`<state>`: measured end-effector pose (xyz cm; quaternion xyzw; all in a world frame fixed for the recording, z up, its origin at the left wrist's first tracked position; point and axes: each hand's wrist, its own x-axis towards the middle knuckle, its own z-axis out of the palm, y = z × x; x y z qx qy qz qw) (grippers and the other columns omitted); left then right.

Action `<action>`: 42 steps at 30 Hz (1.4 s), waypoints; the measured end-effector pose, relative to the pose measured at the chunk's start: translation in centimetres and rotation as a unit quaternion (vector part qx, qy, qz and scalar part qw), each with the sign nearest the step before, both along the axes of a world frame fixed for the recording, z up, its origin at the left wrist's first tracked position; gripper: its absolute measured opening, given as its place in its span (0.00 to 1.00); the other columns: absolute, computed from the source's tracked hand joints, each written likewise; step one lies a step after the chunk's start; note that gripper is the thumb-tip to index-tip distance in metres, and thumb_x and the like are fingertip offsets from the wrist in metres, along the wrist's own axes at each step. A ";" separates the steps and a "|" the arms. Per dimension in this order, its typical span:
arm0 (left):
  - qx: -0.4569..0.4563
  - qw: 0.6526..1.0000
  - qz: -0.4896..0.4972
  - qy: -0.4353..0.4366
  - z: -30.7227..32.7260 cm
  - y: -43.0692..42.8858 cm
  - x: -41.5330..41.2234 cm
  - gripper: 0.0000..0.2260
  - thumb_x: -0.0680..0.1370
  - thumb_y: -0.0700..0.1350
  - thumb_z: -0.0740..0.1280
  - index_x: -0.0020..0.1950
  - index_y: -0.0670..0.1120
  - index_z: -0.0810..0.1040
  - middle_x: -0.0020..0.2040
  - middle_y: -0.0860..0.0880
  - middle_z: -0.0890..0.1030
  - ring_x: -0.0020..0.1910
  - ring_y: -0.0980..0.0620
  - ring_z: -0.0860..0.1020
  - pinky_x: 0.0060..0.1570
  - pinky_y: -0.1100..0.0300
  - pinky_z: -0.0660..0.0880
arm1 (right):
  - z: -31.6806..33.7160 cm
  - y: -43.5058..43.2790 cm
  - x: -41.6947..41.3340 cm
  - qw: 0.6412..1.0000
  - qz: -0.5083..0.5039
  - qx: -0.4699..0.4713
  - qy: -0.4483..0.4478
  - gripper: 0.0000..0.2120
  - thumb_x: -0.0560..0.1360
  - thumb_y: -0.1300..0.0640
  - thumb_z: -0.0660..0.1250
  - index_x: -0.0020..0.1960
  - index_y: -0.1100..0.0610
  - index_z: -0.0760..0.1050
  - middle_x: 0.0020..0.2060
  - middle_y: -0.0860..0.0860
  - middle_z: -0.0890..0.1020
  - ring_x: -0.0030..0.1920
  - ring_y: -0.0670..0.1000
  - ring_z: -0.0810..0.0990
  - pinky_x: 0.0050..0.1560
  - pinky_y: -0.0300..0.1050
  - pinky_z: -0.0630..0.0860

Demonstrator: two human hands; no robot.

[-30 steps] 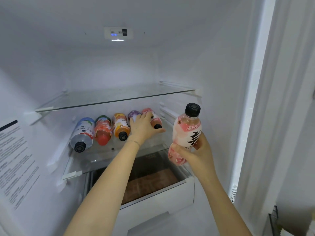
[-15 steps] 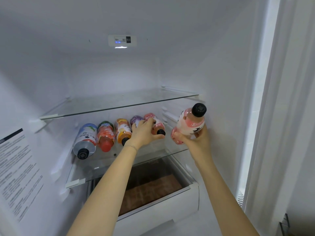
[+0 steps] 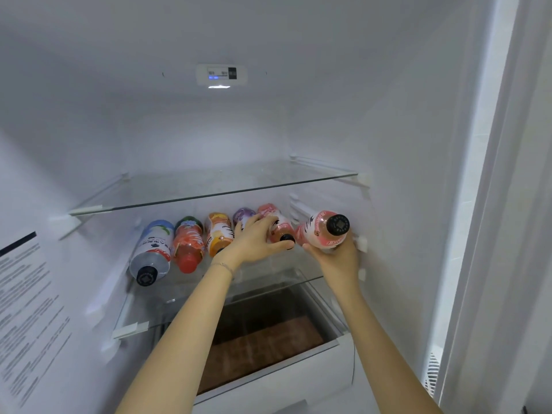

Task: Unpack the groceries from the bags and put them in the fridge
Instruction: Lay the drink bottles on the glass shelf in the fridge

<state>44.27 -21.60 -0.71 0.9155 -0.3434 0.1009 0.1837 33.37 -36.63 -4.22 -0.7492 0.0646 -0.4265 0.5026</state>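
Five bottles (image 3: pixel 188 246) lie side by side on the lower glass shelf (image 3: pixel 167 289), the left hand (image 3: pixel 257 242) curled round the rightmost pink bottle (image 3: pixel 279 231), while the right hand (image 3: pixel 337 259) grasps a sixth pink bottle (image 3: pixel 318 234) sideways just beside it.

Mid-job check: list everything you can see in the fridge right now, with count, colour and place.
Silver bottle: 1, blue-white label, black cap; leftmost, lying on lower glass shelf.
Red bottle: 1, red cap; second.
Orange bottle: 1; third.
Purple bottle: 1; fourth, partly behind left hand.
Shelved pink bottle: 1, black cap; fifth.
Held pink bottle: 1, black cap; right end of row.
Upper glass shelf: 1, clear; above the row.
Drawer: 1, white; below.
Control panel: 1, white; ceiling.
Left hand: 1; grips shelved pink bottle.
Right hand: 1; holds held pink bottle.
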 end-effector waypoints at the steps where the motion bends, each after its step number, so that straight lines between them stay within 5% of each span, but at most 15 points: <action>1: -0.019 0.999 -0.014 0.025 0.1 0.2 -0.3 0.36 0.74 0.67 0.63 0.77 0.52 0.59 0.78 0.50 0.60 0.78 0.47 0.53 0.75 0.41 0.49 | -0.1 -0.1 0.4 1.000 0.004 -0.005 0.006 0.23 0.68 0.62 0.77 0.59 0.58 0.71 0.51 0.47 0.75 0.52 0.44 0.73 0.53 0.22 0.65; 4: -0.141 0.980 -0.097 0.100 1.1 0.2 -2.1 0.40 0.70 0.71 0.61 0.77 0.55 0.59 0.77 0.51 0.61 0.76 0.50 0.60 0.73 0.51 0.60 | -0.3 -0.1 1.3 1.000 0.025 0.006 0.017 0.20 0.69 0.57 0.75 0.57 0.55 0.70 0.50 0.47 0.78 0.52 0.47 0.77 0.60 0.37 0.74; 7: -0.151 0.966 -0.159 0.141 2.2 -1.2 -4.4 0.34 0.75 0.67 0.62 0.77 0.55 0.60 0.76 0.53 0.64 0.73 0.54 0.64 0.70 0.59 0.63 | -0.2 0.0 1.4 0.998 0.050 0.027 0.009 0.23 0.69 0.51 0.73 0.60 0.58 0.71 0.52 0.50 0.80 0.53 0.44 0.79 0.59 0.44 0.77; 9: -0.152 0.961 -0.177 0.151 2.4 -2.2 -5.3 0.37 0.71 0.70 0.62 0.76 0.55 0.61 0.72 0.54 0.70 0.69 0.56 0.70 0.69 0.54 0.68 | -0.5 -0.2 1.3 0.997 0.055 0.048 -0.001 0.18 0.72 0.62 0.73 0.59 0.56 0.71 0.48 0.45 0.79 0.47 0.35 0.79 0.52 0.35 0.78; 12: -0.158 0.962 -0.169 0.148 2.2 -2.7 -5.9 0.40 0.68 0.73 0.63 0.75 0.56 0.63 0.69 0.55 0.73 0.65 0.57 0.73 0.66 0.51 0.72 | -0.9 -0.6 0.7 0.998 0.048 0.035 -0.007 0.23 0.71 0.65 0.73 0.62 0.51 0.72 0.46 0.37 0.77 0.42 0.32 0.77 0.41 0.26 0.73; 16: -0.148 0.966 -0.165 0.130 1.9 -2.3 -6.7 0.40 0.66 0.71 0.66 0.74 0.55 0.64 0.66 0.56 0.75 0.61 0.59 0.76 0.64 0.54 0.75 | -1.2 -0.5 0.4 0.998 0.054 0.040 -0.003 0.22 0.72 0.64 0.72 0.63 0.50 0.72 0.50 0.40 0.78 0.50 0.38 0.78 0.50 0.29 0.75; 19: -0.134 0.973 -0.158 0.105 1.3 -2.0 -7.0 0.39 0.66 0.70 0.68 0.74 0.56 0.65 0.67 0.57 0.74 0.63 0.58 0.74 0.65 0.51 0.74 | -2.1 -0.1 -0.2 0.993 0.092 0.074 -0.014 0.25 0.73 0.58 0.72 0.67 0.52 0.67 0.55 0.41 0.76 0.57 0.44 0.78 0.59 0.45 0.78; 22: -0.136 0.974 -0.150 0.097 0.7 -2.0 -7.4 0.40 0.66 0.70 0.68 0.74 0.57 0.64 0.68 0.57 0.73 0.64 0.57 0.73 0.65 0.52 0.73 | -2.9 0.3 -1.3 0.990 0.105 0.085 -0.042 0.32 0.73 0.63 0.72 0.72 0.51 0.63 0.58 0.38 0.73 0.58 0.38 0.77 0.55 0.39 0.79; 25: -0.153 0.971 -0.143 0.112 0.2 -1.9 -7.8 0.40 0.66 0.70 0.69 0.74 0.57 0.64 0.69 0.57 0.73 0.64 0.58 0.73 0.65 0.55 0.73 | -3.1 0.5 -2.2 0.993 0.090 0.062 -0.055 0.31 0.71 0.61 0.74 0.69 0.46 0.65 0.59 0.36 0.74 0.61 0.41 0.76 0.59 0.46 0.78; 30: -0.208 0.958 -0.153 0.124 0.4 -0.9 -9.6 0.33 0.70 0.61 0.72 0.72 0.56 0.66 0.62 0.63 0.73 0.57 0.72 0.72 0.53 0.77 0.69 | -2.4 1.2 -3.4 0.992 0.080 0.052 -0.079 0.29 0.71 0.61 0.74 0.65 0.41 0.68 0.56 0.30 0.75 0.58 0.35 0.76 0.60 0.41 0.77; 35: -0.304 0.924 -0.173 0.156 1.1 0.9 -12.3 0.25 0.71 0.64 0.65 0.67 0.59 0.70 0.62 0.60 0.77 0.63 0.62 0.75 0.61 0.62 0.73 | -1.0 3.3 -5.9 0.987 0.089 0.024 -0.129 0.29 0.68 0.57 0.77 0.66 0.50 0.71 0.60 0.41 0.77 0.62 0.40 0.75 0.61 0.35 0.74; 39: -0.405 0.876 -0.184 0.189 2.9 2.8 -15.2 0.12 0.77 0.59 0.64 0.56 0.56 0.73 0.49 0.69 0.81 0.53 0.69 0.77 0.50 0.73 0.72 | 1.2 5.0 -7.9 0.982 0.113 -0.001 -0.150 0.32 0.65 0.57 0.79 0.64 0.45 0.69 0.58 0.37 0.75 0.61 0.39 0.74 0.57 0.28 0.72; 42: -0.408 0.877 -0.191 0.169 3.7 4.1 -16.4 0.20 0.68 0.63 0.58 0.55 0.56 0.71 0.46 0.73 0.79 0.51 0.72 0.77 0.47 0.76 0.71 | 2.4 5.8 -8.8 0.977 0.148 -0.011 -0.151 0.32 0.64 0.57 0.80 0.64 0.45 0.71 0.58 0.42 0.76 0.60 0.44 0.76 0.56 0.32 0.75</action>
